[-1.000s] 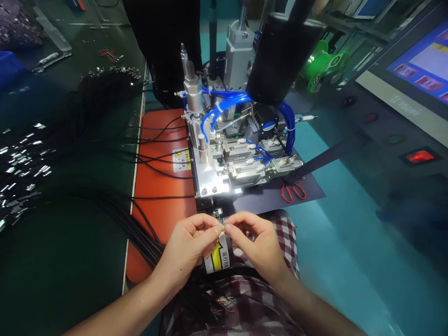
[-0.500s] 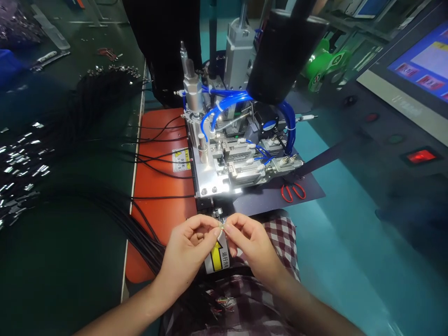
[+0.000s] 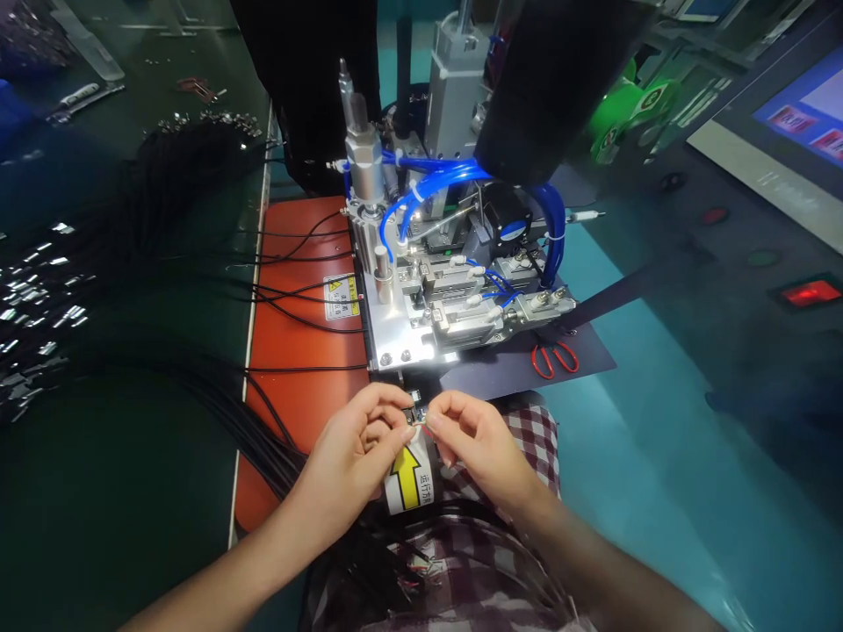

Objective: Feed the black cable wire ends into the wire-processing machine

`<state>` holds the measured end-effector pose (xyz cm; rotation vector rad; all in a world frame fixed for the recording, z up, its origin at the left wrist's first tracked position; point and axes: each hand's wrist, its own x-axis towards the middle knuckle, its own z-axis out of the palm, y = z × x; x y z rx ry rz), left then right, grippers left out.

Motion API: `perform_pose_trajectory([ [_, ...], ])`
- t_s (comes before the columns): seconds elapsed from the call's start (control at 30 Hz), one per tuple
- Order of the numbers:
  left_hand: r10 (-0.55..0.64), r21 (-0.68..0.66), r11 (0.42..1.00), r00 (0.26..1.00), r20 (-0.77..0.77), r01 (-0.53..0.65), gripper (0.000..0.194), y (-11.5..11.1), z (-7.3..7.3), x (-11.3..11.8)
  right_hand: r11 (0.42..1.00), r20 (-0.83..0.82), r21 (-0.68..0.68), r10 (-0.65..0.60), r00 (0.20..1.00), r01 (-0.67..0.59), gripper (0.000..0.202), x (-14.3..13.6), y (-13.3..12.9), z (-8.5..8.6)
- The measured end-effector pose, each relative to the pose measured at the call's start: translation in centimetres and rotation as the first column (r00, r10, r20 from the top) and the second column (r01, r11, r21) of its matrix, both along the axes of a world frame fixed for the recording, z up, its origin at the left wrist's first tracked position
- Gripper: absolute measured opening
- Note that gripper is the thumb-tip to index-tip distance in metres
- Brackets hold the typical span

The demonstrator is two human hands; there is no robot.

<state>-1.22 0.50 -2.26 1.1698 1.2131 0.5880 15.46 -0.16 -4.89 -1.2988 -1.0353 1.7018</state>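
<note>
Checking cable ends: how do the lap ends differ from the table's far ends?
Tips: the lap ends show thin coloured wires; the far ends show silvery tips. Place: the lap ends lie on checked cloth; the far ends on the dark table. Both are bundled black cables.

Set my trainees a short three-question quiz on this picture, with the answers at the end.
1. True or false: the red-handled scissors lie on the orange-red board.
2. Multiple choice: what colour is the arrow on the white label below the fingertips?
a) green
b) yellow
c) blue
3. Short answer: which is nearer the scissors, the person's left hand or right hand?

Key:
1. False; they lie on the dark sheet.
2. b
3. The right hand.
</note>
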Motion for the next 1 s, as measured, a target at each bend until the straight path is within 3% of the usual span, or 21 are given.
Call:
perform_pose_trajectory([
  [0.03,0.007,0.143,0.990,0.993,-0.117,0.010,0.015,0.2,0.0,-0.1,1.000,0.026,0.015,-0.010,1.000,0.009,0.026,0.2,0.5,-0.2],
  [0.1,0.022,0.391,0.914,0.949,-0.314,0.108,0.013,0.6,-0.3,-0.4,0.999,0.064,0.034,-0.005,0.998,0.002,0.025,0.5,1.4,-0.8],
  [0.2,-0.002,0.528,0.812,0.905,-0.425,0.249,0.021,0.9,-1.3,-1.0,0.999,0.073,0.036,0.028,0.997,-0.031,0.023,0.7,2.5,-1.7],
  [0.4,-0.058,0.543,0.760,0.870,-0.490,0.357,0.031,0.9,-2.8,-1.6,0.999,0.065,0.025,0.034,0.997,-0.036,0.022,0.6,3.0,-2.6],
  [0.7,-0.054,0.518,0.722,0.784,-0.619,0.459,0.036,0.9,-2.9,-1.4,0.999,0.100,0.018,0.039,0.994,-0.041,0.020,0.6,3.1,-2.7],
  [1.0,-0.046,0.517,0.692,0.746,-0.665,0.504,0.038,0.9,-2.9,-1.5,0.999,0.099,0.009,0.044,0.994,-0.045,0.020,0.5,2.9,-2.6],
])
